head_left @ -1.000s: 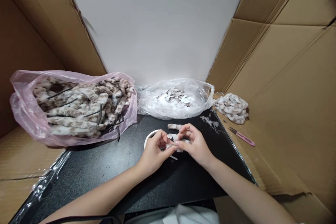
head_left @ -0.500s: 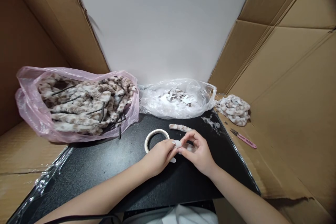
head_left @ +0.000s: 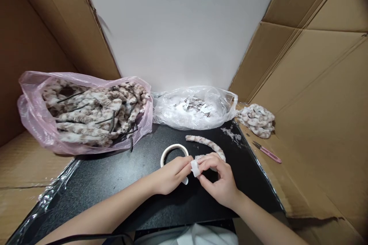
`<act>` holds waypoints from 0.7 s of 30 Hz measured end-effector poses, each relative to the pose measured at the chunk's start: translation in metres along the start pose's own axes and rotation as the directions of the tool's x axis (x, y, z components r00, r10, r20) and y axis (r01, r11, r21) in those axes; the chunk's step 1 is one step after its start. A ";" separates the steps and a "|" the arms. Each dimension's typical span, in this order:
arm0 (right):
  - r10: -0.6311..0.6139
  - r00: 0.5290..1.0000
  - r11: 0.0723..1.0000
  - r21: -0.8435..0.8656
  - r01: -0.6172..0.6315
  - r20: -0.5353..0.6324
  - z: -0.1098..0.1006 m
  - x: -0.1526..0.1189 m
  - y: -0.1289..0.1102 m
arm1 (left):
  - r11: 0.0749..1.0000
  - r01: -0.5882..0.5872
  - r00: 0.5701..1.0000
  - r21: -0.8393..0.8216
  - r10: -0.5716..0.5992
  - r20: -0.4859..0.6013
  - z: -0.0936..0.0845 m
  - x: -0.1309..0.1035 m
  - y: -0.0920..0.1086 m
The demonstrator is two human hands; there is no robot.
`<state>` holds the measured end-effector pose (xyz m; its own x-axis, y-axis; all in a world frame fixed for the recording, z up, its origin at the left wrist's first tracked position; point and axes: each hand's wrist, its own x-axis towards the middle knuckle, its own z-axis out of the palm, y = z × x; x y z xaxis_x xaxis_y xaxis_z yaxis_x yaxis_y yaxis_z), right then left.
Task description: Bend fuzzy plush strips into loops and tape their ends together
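Note:
A small white strip [head_left: 195,168] sits between my two hands over the black table. My left hand [head_left: 172,174] is closed at the strip's left edge, its fingertips partly hidden. My right hand [head_left: 219,178] pinches from the other side, its thumb and forefinger near the strip. A curved, furry white-and-brown piece [head_left: 207,143] runs from behind my right hand toward the upper left, and its near end is hidden by the fingers. The cream tape roll [head_left: 162,156] lies flat just behind my left hand. A small white tab [head_left: 185,181] shows under my left hand.
A pink plastic bag [head_left: 31,122] full of furry strips with dark cords stands at the left. Beside it lies a clear bag [head_left: 169,113] of white pieces. At right are a furry bundle [head_left: 257,120], pink snips [head_left: 268,154] and loose fluff [head_left: 232,135] on the table [head_left: 115,187].
The white strip has turned and shows more of its face. My right hand has moved slightly down, and more of the furry piece is visible, curving to the right.

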<state>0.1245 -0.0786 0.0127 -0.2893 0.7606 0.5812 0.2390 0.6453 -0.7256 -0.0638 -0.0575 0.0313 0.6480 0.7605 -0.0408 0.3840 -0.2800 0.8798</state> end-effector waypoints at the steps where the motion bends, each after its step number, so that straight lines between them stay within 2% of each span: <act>1: -0.015 1.000 1.000 -0.013 0.014 -0.004 0.000 0.000 -0.001 | 1.000 0.006 1.000 -0.017 -0.006 -0.001 -0.001 0.000 0.000; 6: -0.062 0.998 0.995 -0.083 0.062 -0.005 0.001 0.000 0.000 | 0.992 0.062 0.998 -0.111 -0.061 0.012 -0.003 -0.001 -0.001; 12: -0.141 0.990 0.978 -0.153 0.138 -0.010 0.004 -0.002 0.002 | 0.987 0.016 1.000 -0.160 -0.018 -0.010 0.001 0.001 -0.002; 15: -0.106 0.994 0.983 -0.151 0.103 -0.014 0.003 -0.005 0.002 | 0.995 -0.003 1.000 -0.104 0.000 -0.024 0.002 0.001 -0.005; 17: -0.074 0.996 0.991 -0.107 0.078 0.046 -0.003 -0.005 0.001 | 0.999 -0.015 0.999 -0.038 0.014 -0.030 0.001 0.001 -0.007; 19: -0.044 0.995 0.999 -0.005 0.045 0.088 -0.012 0.000 0.000 | 0.998 -0.034 0.999 0.043 0.035 -0.029 -0.001 0.000 -0.007; 21: 0.038 0.996 0.993 0.111 -0.047 0.078 -0.020 0.011 0.000 | 0.989 -0.057 0.998 0.137 0.058 -0.009 -0.002 0.000 -0.005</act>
<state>0.1398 -0.0691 0.0265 -0.3518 0.7766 0.5226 0.1474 0.5973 -0.7884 -0.0672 -0.0553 0.0280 0.6634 0.7481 0.0149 0.4334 -0.4005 0.8073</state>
